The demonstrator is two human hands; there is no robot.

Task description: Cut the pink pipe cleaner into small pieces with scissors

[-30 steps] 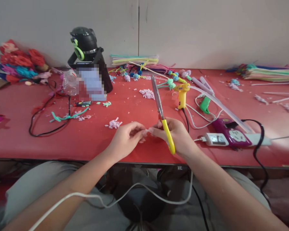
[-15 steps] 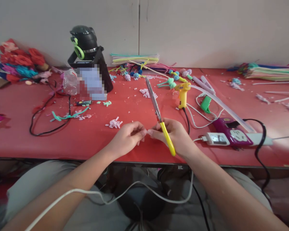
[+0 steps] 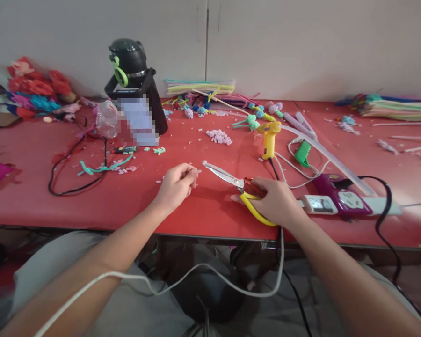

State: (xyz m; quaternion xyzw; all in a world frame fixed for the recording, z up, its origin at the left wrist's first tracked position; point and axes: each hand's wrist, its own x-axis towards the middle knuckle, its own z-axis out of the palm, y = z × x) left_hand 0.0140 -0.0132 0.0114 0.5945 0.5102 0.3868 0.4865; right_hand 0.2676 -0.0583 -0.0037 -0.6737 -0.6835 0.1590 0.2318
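My right hand (image 3: 275, 199) is closed round the handles of a pair of scissors (image 3: 228, 177), one yellow and one red. Its silver blades look nearly together and point left, with a tiny pale bit at the tip. Just left of that tip, my left hand (image 3: 177, 185) has thumb and fingertips pinched together; whatever they hold is too small or hidden to make out. Beyond the hands lies a heap of short pale pink cut pieces (image 3: 219, 136) on the red table (image 3: 210, 210). A few more such bits show beside my left hand.
A yellow glue gun (image 3: 269, 140) stands right of the heap, near a purple power strip (image 3: 337, 187) with cables. Back left are a black bottle (image 3: 128, 56), a phone and red flowers (image 3: 38, 84). Bundled pipe cleaners (image 3: 199, 86) lie along the wall. A white cable crosses my lap.
My hands have moved apart. The scissors, earlier upright across my right hand, are now gripped by the handles with blades swung left. My left hand now covers the small near pile.
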